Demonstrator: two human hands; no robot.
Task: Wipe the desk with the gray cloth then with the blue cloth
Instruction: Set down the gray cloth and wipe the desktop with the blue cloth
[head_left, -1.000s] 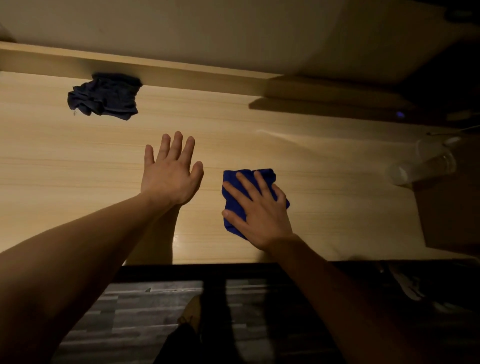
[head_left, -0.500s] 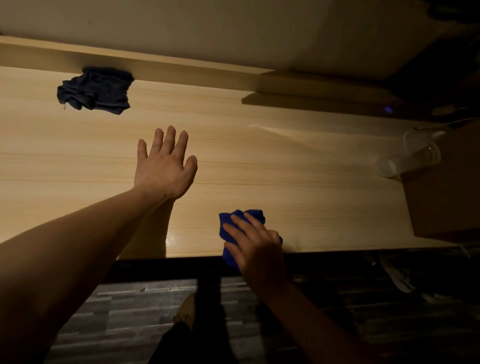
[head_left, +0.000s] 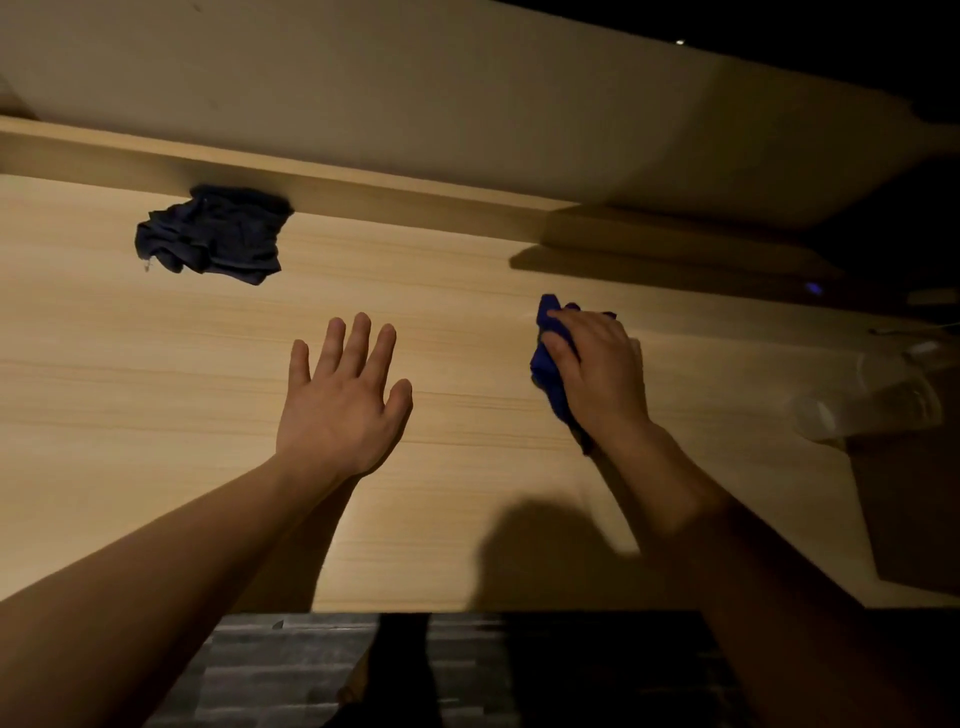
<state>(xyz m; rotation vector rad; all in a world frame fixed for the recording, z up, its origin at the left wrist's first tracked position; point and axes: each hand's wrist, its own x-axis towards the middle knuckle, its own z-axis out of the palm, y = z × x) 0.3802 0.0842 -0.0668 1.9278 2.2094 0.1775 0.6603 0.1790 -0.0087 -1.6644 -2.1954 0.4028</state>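
My right hand (head_left: 597, 369) presses the blue cloth (head_left: 548, 358) flat against the light wooden desk (head_left: 130, 389), right of centre and towards the back. Most of the cloth is hidden under the palm; only its left edge shows. My left hand (head_left: 343, 400) rests flat on the desk at the middle, fingers spread, holding nothing. The gray cloth (head_left: 213, 236) lies crumpled at the back left, against the raised back ledge, well apart from both hands.
A clear plastic bottle (head_left: 867, 405) lies on its side at the desk's right end, beside a dark brown panel (head_left: 914, 509). A wall rises behind the back ledge (head_left: 363, 179). Dark striped flooring (head_left: 291, 670) shows below the front edge.
My right hand has slid the blue cloth from the desk's front edge away and to the right. The left hand has stayed flat in place.
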